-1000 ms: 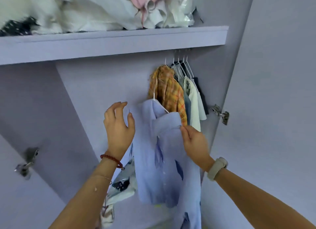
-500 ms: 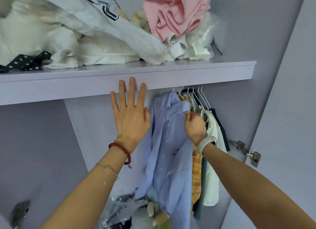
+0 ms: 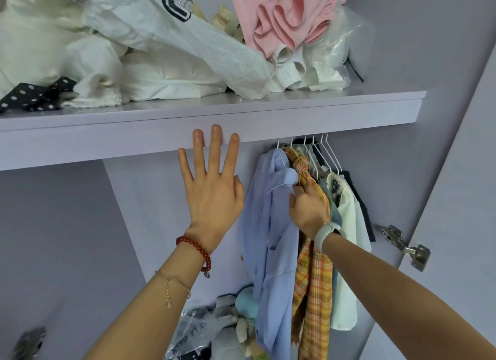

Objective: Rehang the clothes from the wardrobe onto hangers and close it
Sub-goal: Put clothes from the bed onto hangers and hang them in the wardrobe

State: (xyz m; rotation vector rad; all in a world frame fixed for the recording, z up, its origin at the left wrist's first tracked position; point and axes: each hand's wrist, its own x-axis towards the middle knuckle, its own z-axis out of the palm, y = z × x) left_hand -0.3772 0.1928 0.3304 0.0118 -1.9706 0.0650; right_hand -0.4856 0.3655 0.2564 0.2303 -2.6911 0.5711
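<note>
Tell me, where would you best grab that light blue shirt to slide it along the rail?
Probably at the shoulder of the light blue shirt, just below its white hanger hook, coming from the open left side: the plaid shirt crowds its right.

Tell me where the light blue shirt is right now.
Head view, centre: the light blue shirt hangs leftmost on the rail under the shelf, beside the orange plaid shirt, the right hand at its shoulder.

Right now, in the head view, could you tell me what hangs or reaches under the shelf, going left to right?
Left hand → light blue shirt → right hand on that shirt → orange plaid shirt → pale cream garment → door hinge.
</note>
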